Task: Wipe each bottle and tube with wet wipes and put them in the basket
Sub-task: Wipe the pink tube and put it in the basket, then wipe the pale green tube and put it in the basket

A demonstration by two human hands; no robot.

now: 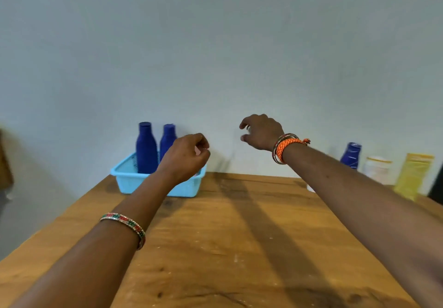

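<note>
Bottles (146,149), dark blue, stand upright in light-blue basket (129,178).

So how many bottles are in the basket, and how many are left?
Two blue bottles stand in the basket. Both the left hand and the right hand hold nothing. Still waiting on the right: a blue bottle, a white jar and a yellow tube.
</note>
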